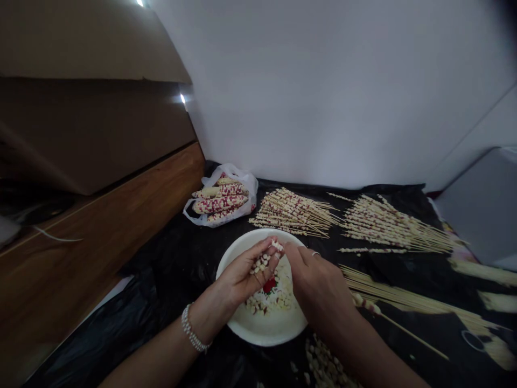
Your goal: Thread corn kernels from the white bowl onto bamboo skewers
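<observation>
My left hand point(254, 269) is cupped over a white bowl point(266, 338), with loose corn kernels point(262, 263) in its palm. Its thumb and fingertips close at a short row of kernels point(277, 246). Beside it, my right hand point(315, 275) is closed around a thin wooden skewer point(416, 337), whose middle is hidden by the hand and forearm. Kernels also show on that skewer to the right of my forearm. More pale and dark red kernels lie in the bowl, around a red printed pattern on its bottom.
A plastic bag point(252, 186) of speckled corn cobs point(220, 203) stands behind the bowl. Two piles of kernel-threaded skewers point(294, 210) lie at back right. Bare skewers point(388, 288) and stripped cobs point(490, 272) are at right. Loose kernels point(323, 361) lie in front on black plastic point(173, 269).
</observation>
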`<state>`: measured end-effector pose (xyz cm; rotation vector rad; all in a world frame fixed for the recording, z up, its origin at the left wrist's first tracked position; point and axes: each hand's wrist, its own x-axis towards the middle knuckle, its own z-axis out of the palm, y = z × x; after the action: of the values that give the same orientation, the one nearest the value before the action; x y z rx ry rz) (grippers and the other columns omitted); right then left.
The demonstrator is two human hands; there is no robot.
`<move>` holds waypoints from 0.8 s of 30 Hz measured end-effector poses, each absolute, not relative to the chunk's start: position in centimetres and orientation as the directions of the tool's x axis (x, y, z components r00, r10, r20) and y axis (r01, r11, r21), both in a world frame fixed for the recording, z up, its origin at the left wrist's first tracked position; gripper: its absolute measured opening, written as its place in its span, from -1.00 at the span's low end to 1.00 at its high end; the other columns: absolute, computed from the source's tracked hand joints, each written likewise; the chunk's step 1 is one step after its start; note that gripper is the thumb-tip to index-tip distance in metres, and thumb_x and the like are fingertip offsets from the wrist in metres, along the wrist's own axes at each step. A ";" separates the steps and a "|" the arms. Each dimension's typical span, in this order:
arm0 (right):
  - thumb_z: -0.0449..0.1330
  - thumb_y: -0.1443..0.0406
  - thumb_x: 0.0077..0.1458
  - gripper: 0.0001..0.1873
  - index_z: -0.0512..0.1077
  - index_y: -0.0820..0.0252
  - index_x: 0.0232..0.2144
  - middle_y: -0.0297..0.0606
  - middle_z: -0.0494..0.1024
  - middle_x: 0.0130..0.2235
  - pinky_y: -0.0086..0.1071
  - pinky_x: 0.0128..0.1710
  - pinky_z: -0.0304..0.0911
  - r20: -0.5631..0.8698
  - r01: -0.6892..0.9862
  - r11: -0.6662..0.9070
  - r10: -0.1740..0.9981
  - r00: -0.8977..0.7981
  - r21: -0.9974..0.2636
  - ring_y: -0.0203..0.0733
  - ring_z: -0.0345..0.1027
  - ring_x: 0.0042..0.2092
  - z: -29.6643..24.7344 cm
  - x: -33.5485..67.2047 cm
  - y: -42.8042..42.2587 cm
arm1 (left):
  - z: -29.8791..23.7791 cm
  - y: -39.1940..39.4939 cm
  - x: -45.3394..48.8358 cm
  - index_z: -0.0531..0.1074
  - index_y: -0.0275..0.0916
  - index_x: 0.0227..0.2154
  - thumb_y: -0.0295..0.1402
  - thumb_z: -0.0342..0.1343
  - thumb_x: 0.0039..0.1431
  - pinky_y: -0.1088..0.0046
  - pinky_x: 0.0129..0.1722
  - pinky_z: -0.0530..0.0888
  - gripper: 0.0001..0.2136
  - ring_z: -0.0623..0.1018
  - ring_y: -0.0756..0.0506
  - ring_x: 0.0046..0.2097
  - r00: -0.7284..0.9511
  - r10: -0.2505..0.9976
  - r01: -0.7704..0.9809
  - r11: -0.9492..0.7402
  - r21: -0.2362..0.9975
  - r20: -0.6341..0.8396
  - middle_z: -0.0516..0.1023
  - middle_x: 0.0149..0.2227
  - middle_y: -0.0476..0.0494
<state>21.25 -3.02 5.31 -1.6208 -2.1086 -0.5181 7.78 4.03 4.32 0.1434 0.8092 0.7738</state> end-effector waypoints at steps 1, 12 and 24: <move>0.01 0.47 0.12 -0.80 0.40 0.27 -0.25 -0.24 0.47 -0.42 -0.36 -0.42 0.15 0.543 0.965 0.259 0.805 -0.240 0.043 -0.19 0.33 -0.42 5.6 21.3 -3.2 | 4.3 4.3 7.7 0.48 -0.34 -0.19 -0.61 0.15 0.07 0.58 -0.31 0.53 -0.78 0.58 0.02 -0.35 0.417 0.682 -0.584 0.707 0.398 -0.601 0.60 -0.34 -0.12; 0.10 0.13 0.15 -0.77 0.42 0.15 -0.33 -0.28 0.50 -0.42 -0.31 -0.47 0.09 0.319 0.995 0.085 0.942 -0.099 0.056 -0.15 0.35 -0.44 8.1 26.3 -4.4 | 5.9 7.7 4.2 0.36 -0.27 0.04 -0.60 0.04 0.17 0.51 -0.25 0.57 -0.63 0.60 -0.03 -0.25 0.298 0.782 -0.757 0.543 0.363 -0.548 0.60 -0.26 -0.15; -0.06 0.39 0.14 -0.78 0.27 0.12 -0.51 -0.39 0.37 -0.64 -0.38 -0.60 -0.23 0.227 0.982 0.184 0.959 -0.172 -0.033 -0.27 0.25 -0.61 8.6 25.8 -4.7 | 6.4 6.8 4.5 0.44 -0.38 -0.10 -0.59 0.05 0.16 0.58 -0.20 0.53 -0.75 0.59 -0.01 -0.21 0.359 0.779 -0.737 0.575 0.357 -0.514 0.58 -0.25 -0.16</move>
<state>25.84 -4.70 8.59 -1.8817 -2.2581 -0.1787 4.53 6.82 6.36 0.0686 0.7014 0.9781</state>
